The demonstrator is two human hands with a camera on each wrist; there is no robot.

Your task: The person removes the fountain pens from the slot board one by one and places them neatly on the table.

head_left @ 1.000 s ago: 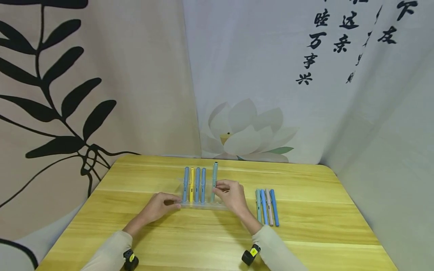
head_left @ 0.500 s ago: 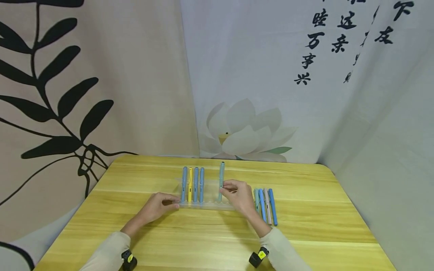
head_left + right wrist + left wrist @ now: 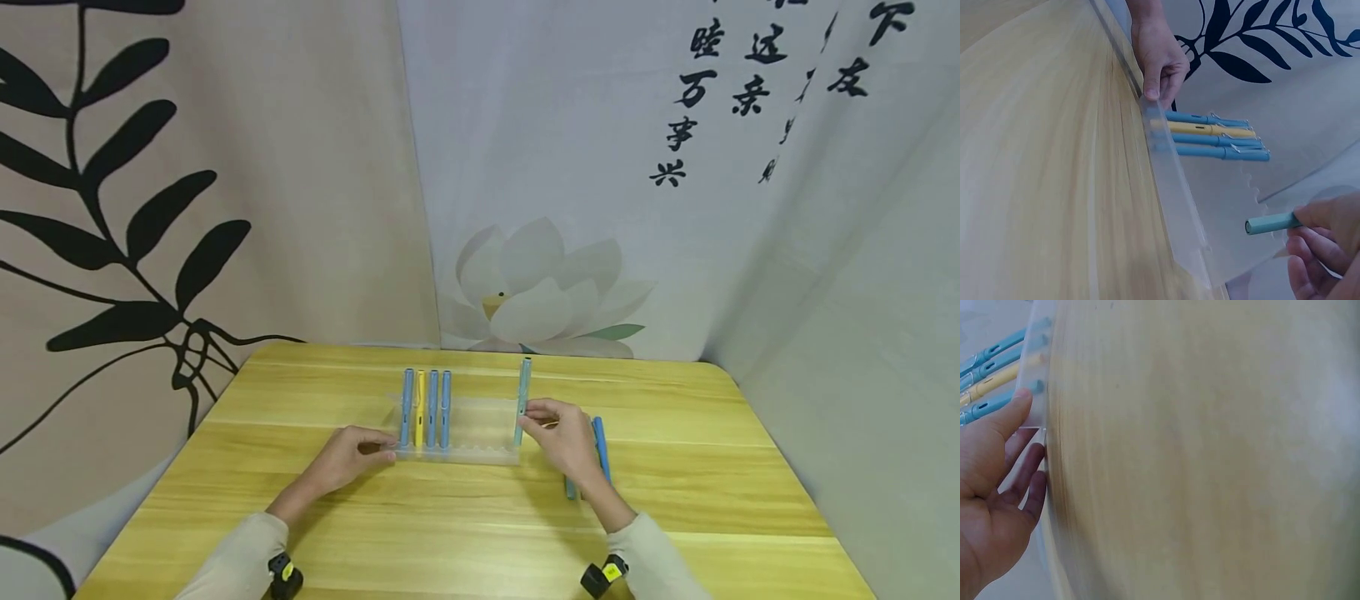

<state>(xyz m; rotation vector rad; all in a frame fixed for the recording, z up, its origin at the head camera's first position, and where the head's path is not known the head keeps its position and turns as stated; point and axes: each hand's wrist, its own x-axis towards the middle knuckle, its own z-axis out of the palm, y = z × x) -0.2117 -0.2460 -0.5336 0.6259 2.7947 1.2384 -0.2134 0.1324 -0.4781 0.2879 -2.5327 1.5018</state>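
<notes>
Two pale sleeves (image 3: 667, 558) come in nearest you, and your right forearm now reaches further right over the counter (image 3: 435, 533). It covers most of the loose pens, leaving only a loose blue pen (image 3: 602, 450) and the end of a loose green pen (image 3: 570, 487) in sight.

Your right hand (image 3: 566, 437) has just carried the pale green pen (image 3: 523, 402) to the right end of the clear rack (image 3: 483, 421). Your thumb and fingers pinch it nearly upright. In my judgement it lines up with the outermost part of the rack but is not seated: the right wrist view shows its lower end short of the front lip, though you cannot tell there whether it touches the back plate. Your left hand (image 3: 352, 462) steadies the opposite end, thumb and forefinger clasping the rack, the other fingers slightly apart.

Compared with half a second ago, the pale green pen has crossed from inside the rack's right part to its edge; your left hand and the rack keep their places. So do the four pens standing at the rack's left: an outer blue pen (image 3: 407, 408), a yellow pen (image 3: 421, 408) and two inner blue pens (image 3: 446, 408).

Farthest off hangs a pale curtain (image 3: 525, 167).
</notes>
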